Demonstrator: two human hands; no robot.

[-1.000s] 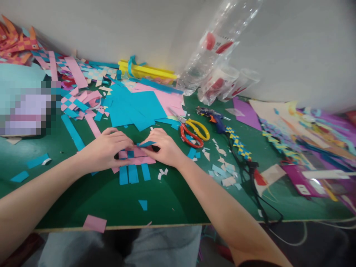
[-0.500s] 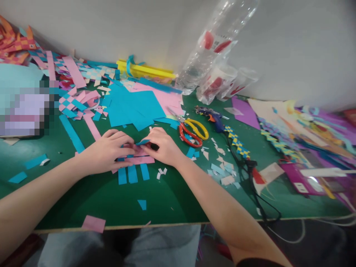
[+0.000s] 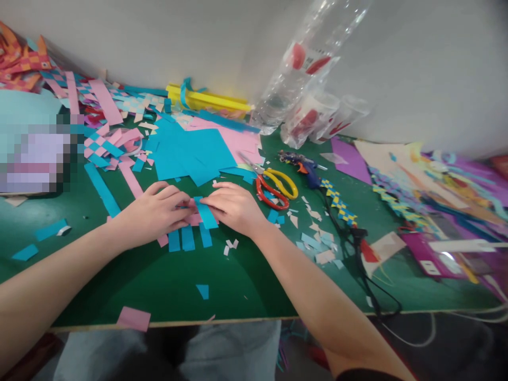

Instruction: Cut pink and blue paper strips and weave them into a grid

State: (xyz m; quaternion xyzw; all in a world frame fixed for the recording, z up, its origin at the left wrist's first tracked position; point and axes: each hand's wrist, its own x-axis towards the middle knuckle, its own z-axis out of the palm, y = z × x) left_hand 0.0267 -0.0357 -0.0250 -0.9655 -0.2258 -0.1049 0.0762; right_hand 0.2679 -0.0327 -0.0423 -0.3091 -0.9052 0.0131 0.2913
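Note:
A small weave of blue and pink paper strips (image 3: 189,233) lies on the green table (image 3: 166,280) between my hands. My left hand (image 3: 153,211) rests on its left side, fingers pressed flat on the strips. My right hand (image 3: 234,205) lies on the right side, its fingertips pressing a blue strip (image 3: 206,214) down across the pink ones. Three blue strip ends stick out toward me below the hands.
Scissors with red and yellow handles (image 3: 275,185) lie right of my right hand. A glue gun (image 3: 305,165) with a black cord, blue and pink sheets (image 3: 194,151), clear plastic bottles (image 3: 309,79), woven scraps and paper bits are scattered around. The table's front edge runs near my lap.
The blue strip that my right hand held lifted by its tip now lies flat over the pink strips. Both hands stayed in place.

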